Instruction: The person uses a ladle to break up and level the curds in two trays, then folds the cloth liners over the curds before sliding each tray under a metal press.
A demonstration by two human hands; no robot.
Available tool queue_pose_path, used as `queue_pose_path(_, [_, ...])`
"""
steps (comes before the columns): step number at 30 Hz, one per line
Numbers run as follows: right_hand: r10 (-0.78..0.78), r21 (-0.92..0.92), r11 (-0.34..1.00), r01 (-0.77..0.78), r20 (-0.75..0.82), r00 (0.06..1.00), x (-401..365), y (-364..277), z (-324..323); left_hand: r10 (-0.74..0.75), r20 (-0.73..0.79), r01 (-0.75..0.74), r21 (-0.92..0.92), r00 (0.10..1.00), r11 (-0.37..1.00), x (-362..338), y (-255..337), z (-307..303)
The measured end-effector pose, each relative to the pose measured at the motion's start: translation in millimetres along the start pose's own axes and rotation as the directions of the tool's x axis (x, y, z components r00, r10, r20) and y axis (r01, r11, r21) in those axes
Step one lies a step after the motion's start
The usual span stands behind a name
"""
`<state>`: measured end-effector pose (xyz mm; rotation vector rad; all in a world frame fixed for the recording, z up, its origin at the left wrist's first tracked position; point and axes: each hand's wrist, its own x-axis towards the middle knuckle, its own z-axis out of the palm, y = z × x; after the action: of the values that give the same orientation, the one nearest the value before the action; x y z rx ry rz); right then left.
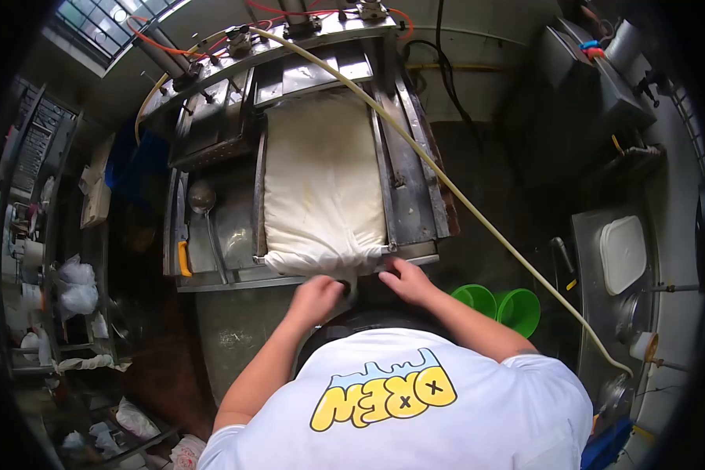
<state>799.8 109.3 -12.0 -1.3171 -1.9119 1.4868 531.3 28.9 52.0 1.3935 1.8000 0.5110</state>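
A white cloth (325, 180) covers a long, flat, rectangular load lying between metal side rails. Its near end is gathered into folds at the front edge of the metal bench. My left hand (318, 299) is closed just below these folds, its fingertips against a blurred flap of cloth that hangs down. At the near right corner, my right hand (409, 282) has curled fingers touching the bunched cloth. The exact hold of the fingertips is partly hidden.
On the bench's left lie a ladle (203, 200) and a yellow-handled knife (183, 254). A pale hose (462, 196) runs diagonally across the right side. Green buckets (517, 312) stand by my right forearm. Cylinders (164, 51) rise behind the bench. A white lid (623, 254) lies far right.
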Motion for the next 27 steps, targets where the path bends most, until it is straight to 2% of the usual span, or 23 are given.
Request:
queue_pose_path(1, [-0.045, 0.059, 0.997, 0.046, -0.024, 0.999, 7, 6, 2, -0.116, -0.106, 0.114, -0.018, 0.988, 0.993, 0, -30, -4])
queue_pose_path(2, [-0.014, 0.020, 1.000, 0.013, 0.023, 1.000, 16, 10, 0, -0.307, -0.176, 0.262, -0.240, 0.935, 0.935, -3, -54, -9])
queue_pose_path(3, [-0.021, 0.042, 0.999, 0.017, 0.086, 0.996, 24, 9, 0, -0.497, -0.196, 0.369, -0.458, 0.846, 0.809, -4, -74, -14])
queue_pose_path(4, [-0.026, 0.061, 0.998, 0.017, 0.152, 0.988, 31, 6, 1, -0.547, -0.235, 0.365, -0.531, 0.804, 0.765, -2, -90, -19])
queue_pose_path(5, [0.045, 0.022, 0.998, -0.050, 0.205, 0.978, 35, -4, 2, -0.599, -0.269, 0.352, -0.604, 0.754, 0.715, -1, -102, -22])
queue_pose_path(8, [-0.034, 0.107, 0.994, 0.013, 0.198, 0.980, 46, 10, 28, -0.522, -0.213, 0.318, -0.590, 0.826, 0.742, 16, -100, -31])
queue_pose_path(9, [0.005, 0.108, 0.993, -0.043, 0.330, 0.944, 43, -1, 28, -0.530, -0.216, 0.321, -0.593, 0.820, 0.738, 14, -103, -27])
queue_pose_path(11, [0.079, 0.118, 0.979, -0.166, 0.530, 0.844, 45, -1, 38, -0.434, -0.069, 0.320, -0.572, 0.898, 0.755, 16, -108, -21])
queue_pose_path(13, [-0.048, 0.392, 0.902, -0.179, 0.505, 0.862, 33, 11, 44, -0.451, 0.026, 0.402, -0.502, 0.892, 0.766, -6, -106, -22])
queue_pose_path(15, [-0.009, 0.422, 0.861, -0.284, 0.571, 0.821, 18, -11, 20, -0.362, 0.010, 0.305, -0.561, 0.932, 0.770, -39, -106, -32])
queue_pose_path(16, [-0.016, 0.420, 0.865, -0.276, 0.572, 0.820, 17, -10, 15, -0.359, 0.001, 0.298, -0.563, 0.933, 0.771, -52, -100, -44])
queue_pose_path(18, [0.029, 0.448, 0.794, -0.410, 0.646, 0.763, 16, -12, 10, -0.354, -0.042, 0.191, -0.778, 0.934, 0.599, -71, -86, -73])
queue_pose_path(19, [0.032, 0.444, 0.798, -0.406, 0.642, 0.766, 19, -28, 6, -0.356, -0.042, 0.215, -0.729, 0.934, 0.650, -70, -78, -95])
queue_pose_path(20, [0.037, 0.489, 0.747, -0.451, 0.646, 0.762, 20, -43, 0, -0.336, -0.033, 0.200, -0.748, 0.941, 0.633, -66, -69, -110])
queue_pose_path(21, [0.043, 0.529, 0.691, -0.493, 0.650, 0.758, 23, -58, -5, -0.316, -0.023, 0.186, -0.767, 0.948, 0.614, -54, -42, -131])
queue_pose_path(22, [0.083, 0.599, 0.599, -0.531, 0.613, 0.785, 31, -70, -9, -0.212, -0.001, 0.120, -0.820, 0.977, 0.559, -32, -34, -147])
queue_pose_path(23, [0.057, 0.752, 0.389, -0.532, 0.557, 0.828, 40, -97, -18, -0.107, 0.012, 0.063, -0.868, 0.994, 0.492, -6, -27, -162])
queue_pose_path(24, [-0.164, 0.868, 0.236, -0.437, 0.479, 0.862, 69, -79, -21, -0.046, -0.016, 0.001, -0.936, 0.999, 0.352, 30, -27, -172])
queue_pose_path(25, [-0.381, 0.901, -0.048, -0.432, 0.383, 0.842, 95, -87, -32, 0.006, -0.051, -0.051, -0.978, 0.999, 0.201, 68, -28, -177])
queue_pose_path(26, [-0.106, 0.956, 0.087, -0.279, 0.287, 0.952, 110, -106, -45, -0.066, -0.144, -0.123, -0.960, 0.987, 0.250, 103, -17, -181])
queue_pose_path(27, [0.093, 0.939, 0.252, -0.233, 0.216, 0.972, 115, -136, -55, -0.132, -0.233, -0.184, -0.934, 0.963, 0.306, 128, -12, -181])
